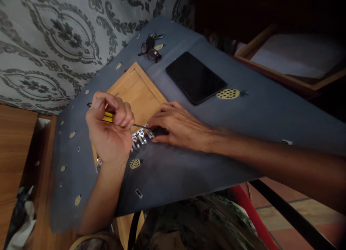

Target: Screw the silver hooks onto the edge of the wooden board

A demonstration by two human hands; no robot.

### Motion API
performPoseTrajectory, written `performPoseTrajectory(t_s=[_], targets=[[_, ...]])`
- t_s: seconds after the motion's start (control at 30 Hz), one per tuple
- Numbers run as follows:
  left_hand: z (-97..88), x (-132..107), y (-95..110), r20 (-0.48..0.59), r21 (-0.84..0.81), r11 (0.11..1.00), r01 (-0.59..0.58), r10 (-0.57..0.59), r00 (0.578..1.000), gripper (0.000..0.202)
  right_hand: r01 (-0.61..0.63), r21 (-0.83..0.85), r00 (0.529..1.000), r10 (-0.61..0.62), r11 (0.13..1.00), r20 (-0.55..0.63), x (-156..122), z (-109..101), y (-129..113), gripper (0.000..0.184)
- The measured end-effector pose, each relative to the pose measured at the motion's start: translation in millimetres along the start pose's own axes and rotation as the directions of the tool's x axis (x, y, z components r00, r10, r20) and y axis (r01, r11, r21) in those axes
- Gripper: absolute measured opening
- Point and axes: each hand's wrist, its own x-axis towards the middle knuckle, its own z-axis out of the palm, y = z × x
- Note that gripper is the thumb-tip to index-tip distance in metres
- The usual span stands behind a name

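My left hand (109, 127) is closed round a yellow-handled screwdriver (108, 116), whose thin shaft points right toward a row of small metal hooks (140, 138). These hooks sit at the near edge of a wooden board (135, 93) lying on a grey cloth with pineapple prints (243, 116). My right hand (175, 124) rests flat beside the hooks, its fingertips pressed down on the hook piece at the screwdriver tip.
A black tablet (196, 77) lies beyond the board. Dark glasses (150, 52) and keys (158, 36) sit at the cloth's far edge. A small metal part (138, 193) lies near the front edge. A wooden tray (292, 59) stands at right, patterned fabric (54, 37) at left.
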Motion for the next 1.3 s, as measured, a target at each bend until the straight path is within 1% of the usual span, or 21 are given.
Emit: performPoseTrajectory(t_s=[0.17, 0.3, 0.37, 0.43, 0.5, 0.53, 0.6, 0.87, 1.03, 1.2, 1.3], targets=[[-3.0, 3.8, -2.7, 0.077, -0.079, 0.996, -0.032, 0.038, 0.996, 0.026, 0.01, 0.013, 1.0, -0.01, 1.0, -0.007, 0.6, 1.6, 2.8, 0.024], [-6.5, 4.4, -2.6, 0.102, -0.059, 0.998, -0.008, 0.014, 0.995, 0.023, 0.02, 0.002, 1.0, -0.02, 1.0, -0.01, 0.6, 2.2, 3.2, 0.027], [-7.1, 2.8, -2.0, 0.042, -0.016, 1.0, -0.017, 0.018, 0.999, 0.024, 0.027, -0.005, 1.0, -0.027, 1.0, -0.01, 0.2, 1.8, 2.7, 0.026], [-6.5, 0.2, -1.5, -0.064, 0.015, 0.999, -0.042, 0.043, 0.997, 0.028, 0.026, -0.009, 1.0, -0.026, 1.0, -0.006, -0.3, 1.2, 2.3, 0.024], [-4.8, -2.4, -1.2, -0.157, 0.018, 0.999, -0.05, 0.053, 0.986, 0.03, 0.025, -0.007, 1.0, -0.025, 1.0, -0.007, -0.7, 0.8, 2.4, 0.024], [-3.7, -3.5, -1.2, -0.181, 0.01, 0.999, -0.049, 0.05, 0.982, 0.029, 0.025, -0.006, 1.0, -0.025, 1.0, -0.01, -0.8, 0.8, 2.6, 0.024], [-1.4, -4.4, -1.8, -0.193, -0.013, 0.998, -0.058, 0.055, 0.98, 0.029, 0.027, -0.002, 1.0, -0.027, 1.0, -0.014, -0.6, 1.1, 3.1, 0.026], [4.1, 2.3, -5.9, -0.129, -0.08, 0.993, -0.088, 0.078, 0.989, 0.034, 0.015, -0.001, 1.0, -0.015, 1.0, -0.001, 0.7, 1.6, 2.9, 0.023], [5.5, -1.0, -2.2, -0.041, -0.03, 0.996, -0.084, 0.082, 0.996, 0.039, 0.017, 0.003, 1.0, -0.017, 1.0, -0.001, 0.2, 0.9, 3.9, 0.023], [5.5, -9.3, -2.2, -0.039, 0.005, 0.994, -0.109, 0.109, 0.993, 0.037, 0.021, -0.001, 1.0, -0.021, 1.0, 0.004, -0.4, 2.3, 4.8, 0.025], [4.3, -8.9, -0.4, -0.063, 0.018, 0.993, -0.114, 0.115, 0.991, 0.035, 0.031, -0.003, 0.999, -0.031, 1.0, -0.009, 0.1, 4.0, 6.2, 0.023]])
